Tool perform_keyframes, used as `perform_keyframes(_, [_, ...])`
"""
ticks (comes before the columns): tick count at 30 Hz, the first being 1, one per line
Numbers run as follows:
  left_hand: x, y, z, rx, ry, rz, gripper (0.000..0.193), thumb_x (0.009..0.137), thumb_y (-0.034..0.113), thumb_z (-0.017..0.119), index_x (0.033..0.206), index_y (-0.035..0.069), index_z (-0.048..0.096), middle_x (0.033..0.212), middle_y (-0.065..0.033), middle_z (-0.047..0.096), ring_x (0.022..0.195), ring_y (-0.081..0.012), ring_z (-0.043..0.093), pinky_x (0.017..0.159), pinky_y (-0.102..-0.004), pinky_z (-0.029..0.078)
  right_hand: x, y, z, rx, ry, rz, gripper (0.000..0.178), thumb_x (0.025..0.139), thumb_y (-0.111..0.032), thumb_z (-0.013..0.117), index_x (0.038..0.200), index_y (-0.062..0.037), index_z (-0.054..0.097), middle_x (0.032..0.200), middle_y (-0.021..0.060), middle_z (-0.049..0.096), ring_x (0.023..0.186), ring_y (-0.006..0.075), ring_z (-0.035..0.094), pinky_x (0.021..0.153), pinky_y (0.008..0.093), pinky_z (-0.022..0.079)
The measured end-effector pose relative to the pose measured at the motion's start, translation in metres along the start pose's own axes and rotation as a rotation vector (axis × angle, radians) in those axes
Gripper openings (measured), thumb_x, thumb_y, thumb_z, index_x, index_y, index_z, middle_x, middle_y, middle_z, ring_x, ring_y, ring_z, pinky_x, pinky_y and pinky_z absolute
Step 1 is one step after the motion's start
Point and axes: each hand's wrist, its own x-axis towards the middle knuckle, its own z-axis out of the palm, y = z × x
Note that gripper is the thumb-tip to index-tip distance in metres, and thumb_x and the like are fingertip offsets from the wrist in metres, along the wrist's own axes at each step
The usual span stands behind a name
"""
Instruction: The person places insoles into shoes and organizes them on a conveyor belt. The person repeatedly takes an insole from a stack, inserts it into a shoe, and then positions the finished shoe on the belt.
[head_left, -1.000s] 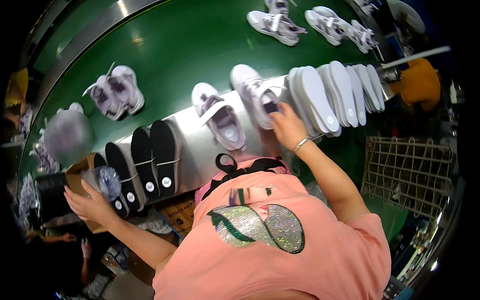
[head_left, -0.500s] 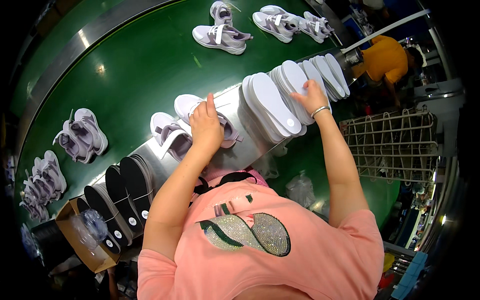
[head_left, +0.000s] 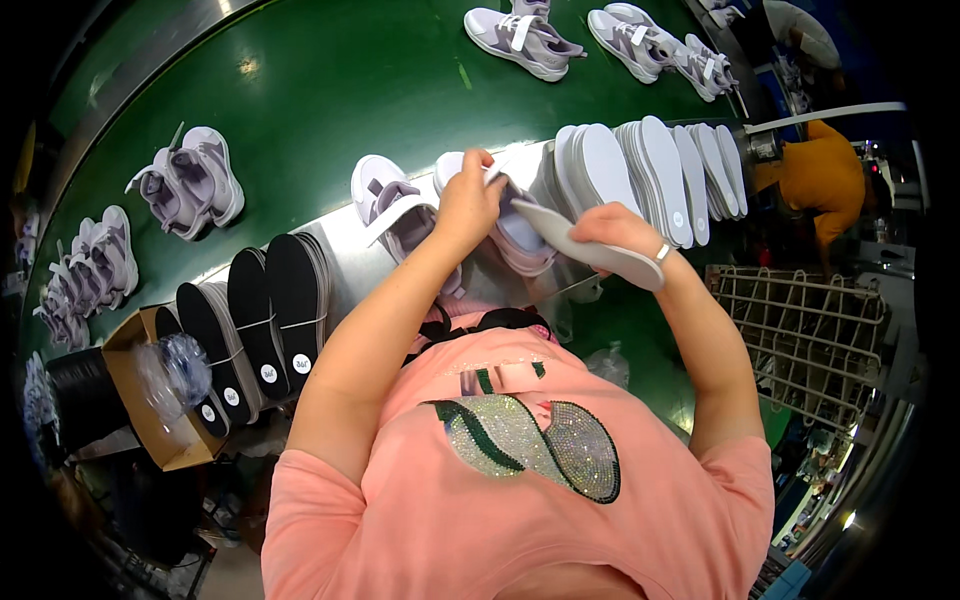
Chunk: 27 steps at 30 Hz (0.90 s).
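Note:
My right hand [head_left: 615, 230] grips a light grey-white insole [head_left: 590, 250], its front end tilted toward the opening of a white and lilac sneaker [head_left: 520, 245]. At that sneaker's tongue and strap, my left hand [head_left: 470, 205] pinches the upper and pulls it back. The sneaker's mate [head_left: 400, 215] stands just to the left on the metal ledge [head_left: 345, 275], its white strap hanging loose. Right of my hands, white insoles [head_left: 655, 180] stand in several stacks along the ledge.
Black insoles [head_left: 255, 310] in banded bundles lean at the left, beside a cardboard box [head_left: 140, 400] with clear plastic in it. More sneakers ride the green belt [head_left: 330, 90]. A wire rack [head_left: 800, 335] stands at the right, near a person in an orange shirt [head_left: 825, 180].
My right hand has taken an insole from the white stacks and brought it left to the sneaker. My left hand has closed on the sneaker's tongue area. The view has shifted.

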Motion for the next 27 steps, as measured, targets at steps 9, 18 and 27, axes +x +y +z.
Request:
perform_keyframes(9, [-0.012,0.0,0.014,0.035,0.022,-0.039,0.029,0.075,0.017,0.057,0.097,0.001,0.045,0.076,-0.0239,0.058,0.076,-0.0404,0.055,0.067,-0.045,0.042,0.054,0.035,0.08,-1.303,0.381,-0.473,0.02,0.07,-0.021,0.053,0.075,-0.005,0.063,0.083,0.0116,0.056,0.072,0.0276,0.057,0.063,0.0397,0.044])
perform_keyframes(18, [-0.02,0.001,0.02,0.091,0.083,-0.074,0.026,0.076,0.017,0.056,0.095,0.001,0.047,0.073,-0.0236,0.058,0.071,-0.0403,0.056,0.064,-0.0448,0.043,-0.009,0.023,0.054,-1.378,0.251,-0.273,0.025,0.068,-0.025,0.058,0.081,-0.0042,0.055,0.077,0.0121,0.057,0.074,0.0265,0.057,0.06,0.036,0.047])
perform_keyframes(27, [-0.019,-0.003,0.022,0.01,0.099,-0.063,0.025,0.075,0.017,0.057,0.094,0.002,0.048,0.073,-0.0227,0.058,0.072,-0.04,0.055,0.065,-0.0442,0.043,0.069,0.044,0.074,-1.342,0.261,-0.453,0.015,0.071,-0.017,0.053,0.074,-0.0042,0.061,0.078,0.0139,0.06,0.072,0.0281,0.059,0.064,0.0355,0.048])
